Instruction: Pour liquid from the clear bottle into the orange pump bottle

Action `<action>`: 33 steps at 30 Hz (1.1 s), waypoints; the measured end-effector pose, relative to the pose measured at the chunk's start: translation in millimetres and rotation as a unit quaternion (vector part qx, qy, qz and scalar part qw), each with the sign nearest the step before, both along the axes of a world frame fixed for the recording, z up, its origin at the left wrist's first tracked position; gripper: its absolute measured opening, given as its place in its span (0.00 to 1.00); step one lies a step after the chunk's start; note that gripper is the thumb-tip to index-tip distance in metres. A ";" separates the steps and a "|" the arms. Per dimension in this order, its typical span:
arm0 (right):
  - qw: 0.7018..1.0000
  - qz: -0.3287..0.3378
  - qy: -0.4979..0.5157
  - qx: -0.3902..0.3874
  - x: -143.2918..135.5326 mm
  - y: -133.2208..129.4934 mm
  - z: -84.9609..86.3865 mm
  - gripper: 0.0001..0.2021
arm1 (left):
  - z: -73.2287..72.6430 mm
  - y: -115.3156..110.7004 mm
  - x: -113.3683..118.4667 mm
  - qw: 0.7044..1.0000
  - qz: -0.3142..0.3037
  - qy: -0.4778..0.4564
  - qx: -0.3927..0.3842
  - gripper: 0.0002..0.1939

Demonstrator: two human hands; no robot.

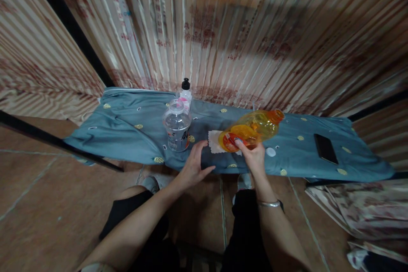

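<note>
An orange-yellow translucent bottle (263, 125) is tilted far over to the right, its open mouth toward the upper right. Wrapped round its lower part is my right hand (254, 159), thumb on the red label. Beneath the bottle's base shows a white cloth with a scalloped edge (215, 141). My left hand (196, 165) hovers at the front edge of the surface, fingers apart and holding nothing, left of the cloth. A clear wide bottle without a cap (177, 127) stands upright beyond it. A small white round disc (270, 152) lies right of my right hand.
Behind the clear bottle stands a small bottle with a black top (185, 93). A black phone (325, 148) lies toward the right end of the blue cloth-covered surface (121, 114). Pleated curtains (223, 42) hang behind, and dark poles (70, 29) cross at the sides.
</note>
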State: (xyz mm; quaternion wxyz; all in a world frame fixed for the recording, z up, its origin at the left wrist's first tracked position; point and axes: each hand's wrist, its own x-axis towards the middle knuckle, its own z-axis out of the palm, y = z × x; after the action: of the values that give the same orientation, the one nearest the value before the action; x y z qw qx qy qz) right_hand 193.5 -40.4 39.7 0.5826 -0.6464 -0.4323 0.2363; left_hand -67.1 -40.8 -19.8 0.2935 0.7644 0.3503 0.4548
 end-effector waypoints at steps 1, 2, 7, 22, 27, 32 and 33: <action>1.000 -0.022 -0.017 0.002 4.0 4.5 -2.0 0.40 | 1.4 -0.9 -3.3 1.000 0.001 0.005 0.015 0.44; 0.999 -0.036 -0.032 0.002 6.6 8.9 -4.7 0.41 | 3.2 -1.3 -7.1 1.000 0.004 0.010 0.028 0.41; 0.996 -0.057 -0.071 -0.017 6.1 25.8 -17.8 0.45 | 23.1 -4.0 -33.1 0.995 0.044 0.030 0.078 0.30; 0.990 -0.016 -0.136 -0.042 10.9 31.4 -39.9 0.42 | -3.5 31.3 -103.8 0.969 0.229 -0.058 -0.076 0.69; 0.990 -0.013 -0.129 -0.059 9.4 31.1 -39.6 0.42 | -8.0 53.9 -81.6 0.966 0.222 -0.037 -0.128 0.61; 0.988 -0.004 -0.124 -0.097 9.6 32.9 -41.2 0.43 | -4.4 61.6 -71.0 0.955 0.245 -0.023 -0.168 0.55; 0.987 -0.004 -0.125 -0.100 9.7 33.3 -42.5 0.42 | -3.9 61.6 -70.1 0.954 0.248 -0.022 -0.170 0.54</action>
State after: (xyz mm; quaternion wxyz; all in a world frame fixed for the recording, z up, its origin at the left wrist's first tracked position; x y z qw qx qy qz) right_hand 203.1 -7.1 -2.8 0.4579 -0.7273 -0.4733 0.1935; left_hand -137.2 20.8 -23.7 0.3049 0.5822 0.5943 0.4636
